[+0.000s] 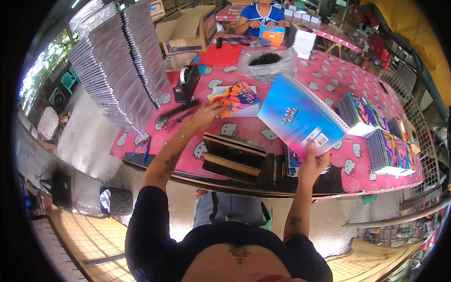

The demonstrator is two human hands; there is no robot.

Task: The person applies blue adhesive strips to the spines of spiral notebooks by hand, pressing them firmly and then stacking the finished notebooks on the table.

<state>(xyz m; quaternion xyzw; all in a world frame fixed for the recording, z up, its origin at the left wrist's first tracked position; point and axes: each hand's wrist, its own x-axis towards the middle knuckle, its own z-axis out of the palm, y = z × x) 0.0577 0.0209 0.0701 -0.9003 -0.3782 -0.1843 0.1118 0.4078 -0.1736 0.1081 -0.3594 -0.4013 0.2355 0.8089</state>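
Over the link I take the slotted wooden block as my landmark. The blue-and-pink notebook is beyond it and to its right, raised and tilted, its long spine edge facing right. My right hand is closed on the notebook's lower corner, thumb flat on the cover. My left hand is beyond the block and slightly left of it, fingers bent and mostly closed at the near-left edge of the orange patterned cover; I cannot tell whether they pinch it or only touch.

I judge the step to be handling two books at once. With a one-corner grip, I would support the blue notebook more broadly, so its pages don't fan or crease. With the left, I would lift only the cover's edge, well clear of the black coils beyond the block's left end, which could snag.
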